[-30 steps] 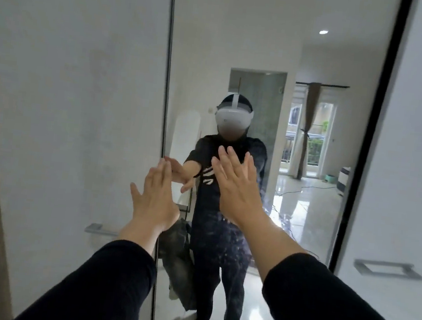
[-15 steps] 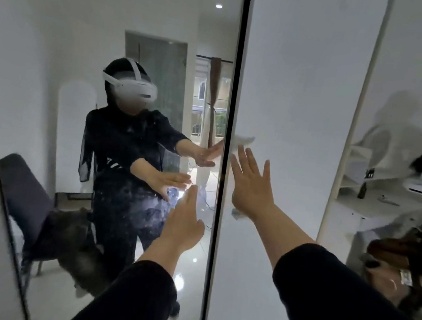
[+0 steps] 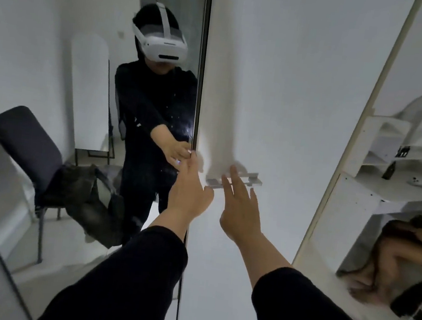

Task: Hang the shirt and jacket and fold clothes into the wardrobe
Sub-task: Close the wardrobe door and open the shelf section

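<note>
White panel (image 3: 276, 93) of the wardrobe door fills the middle of the view, with a mirror (image 3: 61, 39) on the door to its left and a dark frame strip (image 3: 201, 67) between the two. Both hands reach forward from black sleeves. The left hand (image 3: 190, 194) is spread flat, fingers straight, its fingertips at the dark strip where mirror meets panel; it holds nothing. The right hand (image 3: 241, 210) is just beside it, also wide with fingers straight and apart, holding nothing. Just past the right fingertips sits a metal handle (image 3: 236, 180) on the panel; whether the fingers touch it cannot be told.

Far left of the left hand, in the mirror, a dark chair (image 3: 26, 150) stands with dark clothes (image 3: 88, 199) heaped on its seat and hanging over the front edge. The mirror also shows the person in black clothing with a white headset (image 3: 162, 40), an arm stretched to meet the left hand.

Right of the right hand, past the panel's pale edge, is a second reflecting surface showing white shelves (image 3: 393, 150); the rest is too blurred to make out.
</note>
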